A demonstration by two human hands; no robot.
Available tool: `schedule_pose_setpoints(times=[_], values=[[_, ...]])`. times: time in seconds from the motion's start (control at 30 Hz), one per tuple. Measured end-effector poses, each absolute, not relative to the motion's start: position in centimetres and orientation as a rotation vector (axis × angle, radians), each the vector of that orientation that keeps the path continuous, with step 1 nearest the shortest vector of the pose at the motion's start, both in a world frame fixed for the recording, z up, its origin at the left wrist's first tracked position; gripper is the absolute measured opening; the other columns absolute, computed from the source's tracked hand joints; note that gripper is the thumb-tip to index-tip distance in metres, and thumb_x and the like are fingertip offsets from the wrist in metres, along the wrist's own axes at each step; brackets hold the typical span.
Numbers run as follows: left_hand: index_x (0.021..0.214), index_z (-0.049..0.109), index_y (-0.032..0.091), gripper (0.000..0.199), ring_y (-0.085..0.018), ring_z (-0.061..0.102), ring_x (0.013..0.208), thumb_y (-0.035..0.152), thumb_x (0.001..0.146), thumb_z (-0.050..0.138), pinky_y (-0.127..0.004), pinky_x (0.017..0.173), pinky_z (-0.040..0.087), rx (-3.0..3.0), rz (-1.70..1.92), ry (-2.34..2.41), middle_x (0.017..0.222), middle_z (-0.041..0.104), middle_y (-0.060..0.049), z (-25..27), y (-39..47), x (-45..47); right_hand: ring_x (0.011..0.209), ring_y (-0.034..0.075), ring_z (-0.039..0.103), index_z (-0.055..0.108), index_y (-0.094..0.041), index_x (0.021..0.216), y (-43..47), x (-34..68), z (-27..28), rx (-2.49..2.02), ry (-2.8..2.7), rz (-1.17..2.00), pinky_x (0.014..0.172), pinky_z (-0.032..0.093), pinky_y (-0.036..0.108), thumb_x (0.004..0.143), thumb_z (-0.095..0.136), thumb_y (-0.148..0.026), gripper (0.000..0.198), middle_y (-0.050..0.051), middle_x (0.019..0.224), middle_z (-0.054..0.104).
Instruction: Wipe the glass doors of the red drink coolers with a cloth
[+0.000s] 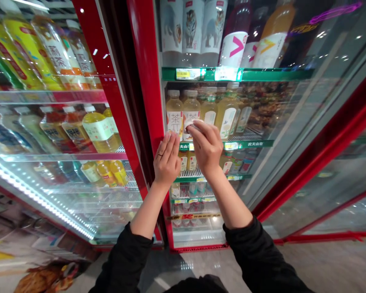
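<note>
I noted right hand [206, 147] closed on a white cap [191, 122] of a shelf bottle [190, 114] at 12 o'clock, left hand [166, 159] open beside; bottle could tip forward if tugged.

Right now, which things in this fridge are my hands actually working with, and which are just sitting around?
In hand:
- right hand on a small white object, too small to identify
- left hand flat beside it
- pale tea bottles right behind

Just around:
- tiger-label bottles on the top shelf
- yellow bottles in the left fridge
- open glass door
</note>
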State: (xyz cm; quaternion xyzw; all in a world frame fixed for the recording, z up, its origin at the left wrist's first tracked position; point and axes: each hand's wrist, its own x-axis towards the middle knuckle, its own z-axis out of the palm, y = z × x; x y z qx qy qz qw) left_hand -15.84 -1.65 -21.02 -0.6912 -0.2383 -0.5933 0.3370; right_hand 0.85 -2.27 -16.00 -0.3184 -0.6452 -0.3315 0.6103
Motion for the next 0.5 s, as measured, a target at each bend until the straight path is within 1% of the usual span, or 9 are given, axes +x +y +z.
schedule_pose_setpoints(times=[0.07, 0.13, 0.23, 0.3, 0.37, 0.43, 0.5], values=[[0.177, 0.026, 0.019, 0.083, -0.018, 0.029, 0.169, -0.005, 0.099, 0.04, -0.036, 0.143, 0.027, -1.775, -1.556, -0.64, 0.18, 0.036, -0.004, -20.5, -1.7, -15.2, 0.121, 0.023, 0.075, 0.078, -0.035, 0.137, -2.6, 1.8, -17.1, -0.679, -1.588, -0.787, 0.105, 0.067, 0.043, 0.106, 0.065, -0.011, 0.04, 0.004, 0.131, 0.083], [0.177, 0.026, 0.018, 0.083, -0.017, 0.031, 0.169, -0.005, 0.098, 0.041, -0.035, 0.142, 0.029, -1.767, -1.531, -0.651, 0.179, 0.037, -0.003, -20.1, -1.7, -14.6, 0.117, 0.022, 0.076, 0.076, -0.037, 0.139, -2.6, 3.5, -17.4, -0.627, -1.565, -0.807, 0.1, 0.067, 0.042, 0.105, 0.068, -0.011, 0.044, 0.003, 0.13, 0.083], [0.177, 0.024, 0.018, 0.086, -0.017, 0.034, 0.168, -0.005, 0.097, 0.044, -0.035, 0.141, 0.033, -1.811, -1.488, -0.662, 0.177, 0.043, -0.004, -20.0, -1.9, -13.5, 0.11, 0.022, 0.076, 0.08, -0.038, 0.131, -2.1, 5.3, -16.0, -0.662, -1.355, -0.808, 0.095, 0.066, 0.043, 0.105, 0.069, -0.013, 0.038, 0.003, 0.123, 0.083], [0.178, 0.021, 0.02, 0.089, -0.019, 0.035, 0.168, -0.005, 0.096, 0.045, -0.037, 0.14, 0.035, -1.844, -1.497, -0.681, 0.176, 0.043, -0.004, -20.0, -2.0, -12.7, 0.112, 0.023, 0.075, 0.082, -0.035, 0.126, -1.8, 5.3, -14.8, -0.685, -1.286, -0.793, 0.096, 0.065, 0.044, 0.107, 0.066, -0.014, 0.033, 0.004, 0.121, 0.083], [0.179, 0.019, 0.022, 0.09, -0.02, 0.034, 0.168, -0.006, 0.096, 0.044, -0.039, 0.141, 0.035, -1.853, -1.543, -0.711, 0.178, 0.04, -0.004, -19.9, -2.1, -11.8, 0.114, 0.022, 0.075, 0.082, -0.032, 0.127, -1.9, 4.8, -14.4, -0.656, -1.34, -0.777, 0.098, 0.065, 0.042, 0.107, 0.066, -0.013, 0.032, 0.005, 0.123, 0.083], [0.179, 0.02, 0.023, 0.09, -0.02, 0.032, 0.169, -0.007, 0.097, 0.043, -0.04, 0.141, 0.034, -1.836, -1.596, -0.72, 0.179, 0.037, -0.003, -19.8, -2.1, -11.0, 0.117, 0.022, 0.075, 0.08, -0.03, 0.131, -2.2, 4.7, -15.1, -0.615, -1.455, -0.786, 0.1, 0.065, 0.04, 0.106, 0.067, -0.011, 0.034, 0.006, 0.126, 0.083], [0.178, 0.021, 0.023, 0.09, -0.02, 0.032, 0.169, -0.007, 0.097, 0.042, -0.04, 0.141, 0.034, -1.818, -1.623, -0.708, 0.18, 0.035, -0.002, -19.6, -2.1, -10.4, 0.118, 0.022, 0.075, 0.077, -0.03, 0.137, -2.7, 5.5, -16.5, -0.593, -1.565, -0.8, 0.1, 0.065, 0.039, 0.104, 0.067, -0.008, 0.04, 0.006, 0.129, 0.083]])
